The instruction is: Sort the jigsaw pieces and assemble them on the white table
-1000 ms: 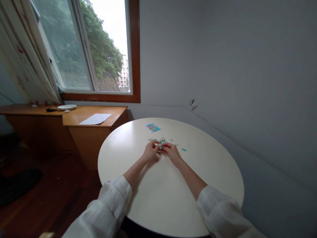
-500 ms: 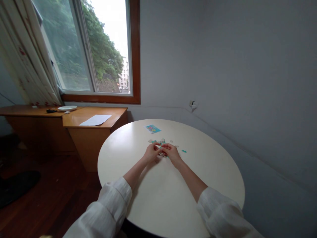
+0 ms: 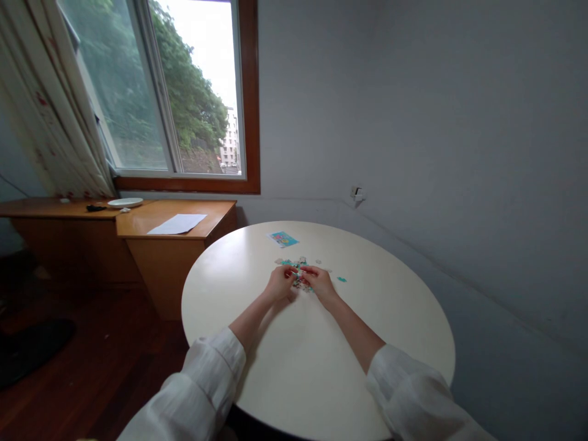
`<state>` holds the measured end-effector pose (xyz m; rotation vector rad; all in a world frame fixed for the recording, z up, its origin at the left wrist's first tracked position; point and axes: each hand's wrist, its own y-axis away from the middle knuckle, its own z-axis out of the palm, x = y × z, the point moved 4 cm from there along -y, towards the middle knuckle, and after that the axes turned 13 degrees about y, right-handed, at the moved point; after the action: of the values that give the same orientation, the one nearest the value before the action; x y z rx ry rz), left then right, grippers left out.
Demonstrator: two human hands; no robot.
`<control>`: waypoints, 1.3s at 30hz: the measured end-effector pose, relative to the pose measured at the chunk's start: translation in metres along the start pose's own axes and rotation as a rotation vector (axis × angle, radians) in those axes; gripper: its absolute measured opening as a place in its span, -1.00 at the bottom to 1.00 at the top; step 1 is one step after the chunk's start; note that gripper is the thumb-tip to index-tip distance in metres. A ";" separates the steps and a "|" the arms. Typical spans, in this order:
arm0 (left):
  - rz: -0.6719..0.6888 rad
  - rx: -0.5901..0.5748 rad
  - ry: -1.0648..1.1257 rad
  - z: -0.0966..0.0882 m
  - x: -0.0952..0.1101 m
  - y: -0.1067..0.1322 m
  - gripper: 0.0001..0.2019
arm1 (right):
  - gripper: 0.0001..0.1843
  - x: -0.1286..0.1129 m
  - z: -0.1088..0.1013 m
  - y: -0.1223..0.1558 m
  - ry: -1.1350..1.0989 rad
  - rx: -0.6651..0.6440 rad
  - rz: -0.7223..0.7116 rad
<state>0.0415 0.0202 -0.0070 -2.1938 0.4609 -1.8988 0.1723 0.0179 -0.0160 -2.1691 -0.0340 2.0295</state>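
Note:
Small jigsaw puzzle pieces [image 3: 304, 288], some teal and some pale, lie in a loose pile on the round white table [image 3: 312, 367]. Above the pile, my left hand [image 3: 281, 283] is closed in a pinch on what looks like a puzzle piece. Facing it, my right hand [image 3: 319, 284] also pinches what looks like a piece, thumb and fingers bent inward. The fingertips are a small gap apart and partly hide the pieces below. A single teal puzzle piece [image 3: 342, 279] rests to the right of my right hand.
Beyond the pile lies a colourful picture card [image 3: 283, 239]. To the left stands a wooden desk [image 3: 160, 257] with a white sheet of paper [image 3: 177, 224] and a white plate [image 3: 125, 202]. A wall socket with a plug [image 3: 357, 193] is behind the table.
My fingertips have drawn slightly apart, the left hand shifting a little left, so more of the pieces between them shows. The card and the teal piece at the right stay put.

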 end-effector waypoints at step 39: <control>-0.043 0.018 -0.193 -0.001 0.014 0.003 -0.79 | -0.85 0.006 -0.002 -0.002 0.155 0.065 -0.006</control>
<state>0.0416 0.0125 0.0053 -2.3633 0.3642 -1.6809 0.1746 0.0204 -0.0211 -2.2744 0.0448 1.8269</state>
